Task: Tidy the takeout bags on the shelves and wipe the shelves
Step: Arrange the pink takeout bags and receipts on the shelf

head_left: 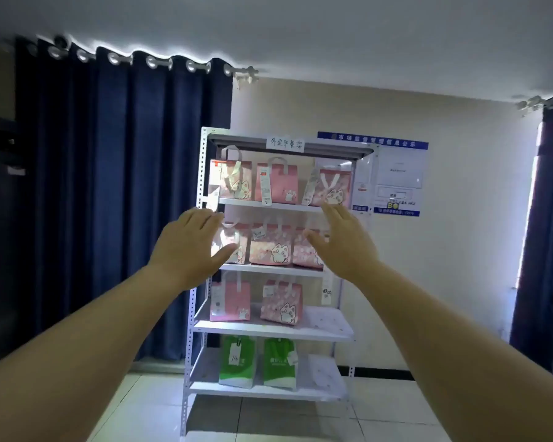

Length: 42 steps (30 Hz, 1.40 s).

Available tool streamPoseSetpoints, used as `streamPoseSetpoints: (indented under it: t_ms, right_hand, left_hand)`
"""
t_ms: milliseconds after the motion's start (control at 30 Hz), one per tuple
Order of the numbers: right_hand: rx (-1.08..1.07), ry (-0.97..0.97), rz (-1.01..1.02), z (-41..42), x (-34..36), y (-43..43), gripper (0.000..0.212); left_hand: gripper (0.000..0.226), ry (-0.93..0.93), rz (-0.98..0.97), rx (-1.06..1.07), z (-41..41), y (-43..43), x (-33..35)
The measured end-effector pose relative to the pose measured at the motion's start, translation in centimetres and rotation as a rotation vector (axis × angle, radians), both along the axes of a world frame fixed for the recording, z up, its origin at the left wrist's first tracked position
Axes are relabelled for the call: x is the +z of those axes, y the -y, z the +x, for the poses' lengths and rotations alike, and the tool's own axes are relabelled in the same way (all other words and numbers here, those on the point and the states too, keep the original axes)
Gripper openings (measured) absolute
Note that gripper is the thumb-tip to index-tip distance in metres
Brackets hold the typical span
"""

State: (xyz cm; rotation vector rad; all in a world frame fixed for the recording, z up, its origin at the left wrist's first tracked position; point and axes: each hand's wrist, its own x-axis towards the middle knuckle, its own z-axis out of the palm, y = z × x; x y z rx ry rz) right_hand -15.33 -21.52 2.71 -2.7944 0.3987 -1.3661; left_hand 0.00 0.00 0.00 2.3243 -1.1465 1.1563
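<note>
Beside the blue curtain, white shelves carry pink takeout bags that look light and soft, so your left hand and right hand, fingers spread and holding nothing, should probably lift each by its looped handles.

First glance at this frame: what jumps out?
Two bare arms reach forward from the bottom corners, the left hand and right hand open and spread in front of a white metal rack at centre. Pink bags sit on its upper three shelves and two green bags stand on the lowest. A dark blue curtain covers the wall to the left.
</note>
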Motion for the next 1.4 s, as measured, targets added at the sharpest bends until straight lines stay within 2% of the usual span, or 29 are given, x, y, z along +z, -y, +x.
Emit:
streamPoseSetpoints:
  t_ms: [200, 433, 600, 867, 1200, 1400]
  right_hand:
    - [0.018, -0.111, 0.202, 6.2, -2.0, 1.4, 0.065]
    - [0.047, -0.173, 0.283, 16.8, -2.8, 4.9, 0.060]
    - [0.068, -0.160, 0.269, 25.0, -1.3, 7.4, 0.046]
    - [0.092, -0.117, 0.253, 36.1, -0.1, 12.5, 0.048]
    - [0.108, -0.123, 0.075, 50.5, -1.5, 21.8, 0.049]
    - [0.137, -0.108, 0.055, 60.1, -0.8, 28.2, 0.051]
  left_hand:
    - [0.066, -0.139, 0.001, 0.099, 5.3, 0.3, -2.2]
    - [0.065, -0.221, 0.001, 0.173, 16.3, 1.3, -2.2]
    - [0.063, -0.281, -0.041, 0.126, 25.0, 3.1, -1.1]
    - [0.059, -0.305, -0.074, 0.065, 38.3, 8.1, -0.4]
    - [0.052, -0.213, -0.131, -0.009, 51.5, 17.7, -0.5]
    - [0.056, -0.191, -0.149, -0.020, 59.7, 24.3, 0.9]
